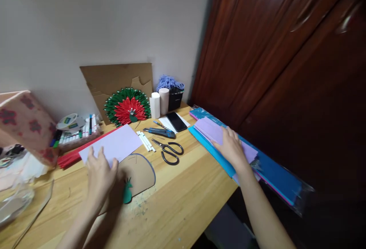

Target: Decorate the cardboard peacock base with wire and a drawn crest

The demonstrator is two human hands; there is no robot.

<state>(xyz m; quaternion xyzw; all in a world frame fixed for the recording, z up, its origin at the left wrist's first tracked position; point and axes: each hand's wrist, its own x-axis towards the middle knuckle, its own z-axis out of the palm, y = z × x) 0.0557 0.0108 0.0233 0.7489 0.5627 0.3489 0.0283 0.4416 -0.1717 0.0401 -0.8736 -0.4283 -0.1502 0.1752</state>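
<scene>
Left hand (100,172): fingers spread apart at the near edge of a lavender paper sheet (118,144), located over the counter (188,191). Sheet's long axis runs near left to far right. Judged light, flexible, easily creased; best taken by opposite edges. Right hand (231,148): on a lavender paper stack (208,129) above cyan sheets (219,159); clamping cannot be determined. Stack's long axis runs near right to far left; loose leaves would likely slide.

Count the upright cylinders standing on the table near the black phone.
2: a white cylinder and a pinkish cylinder, the latter just right of it in the picture, before the black box. Another could be hidden behind them.
</scene>
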